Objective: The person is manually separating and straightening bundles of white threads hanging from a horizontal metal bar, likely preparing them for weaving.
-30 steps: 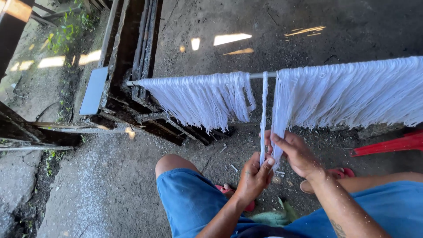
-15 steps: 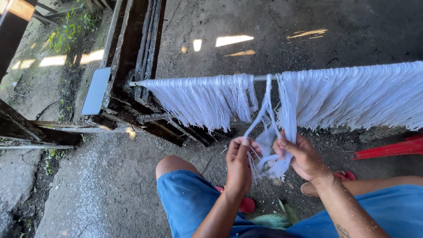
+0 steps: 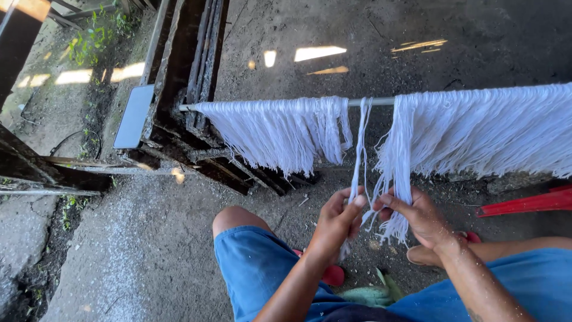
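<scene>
A thin horizontal rod (image 3: 381, 101) carries white strings hanging in a left bunch (image 3: 280, 134) and a right bunch (image 3: 476, 131). Between them hangs a single thin strand (image 3: 361, 143). My left hand (image 3: 335, 223) pinches the lower end of that strand. My right hand (image 3: 417, 217) grips a small tuft of strings (image 3: 396, 179) at the left edge of the right bunch. Both hands are close together, just below the rod, above my knees in blue shorts (image 3: 256, 268).
A dark wooden frame (image 3: 190, 89) stands at the left with a flat grey slab (image 3: 134, 116) beside it. A red plastic piece (image 3: 530, 203) lies at the right. Red sandals (image 3: 330, 274) and a green leaf (image 3: 369, 295) are on the dirt floor.
My left hand dropped, rose to the strings, then settled lower, pinching the single strand. My right hand stayed on the tuft. The loose strand now hangs straight.
</scene>
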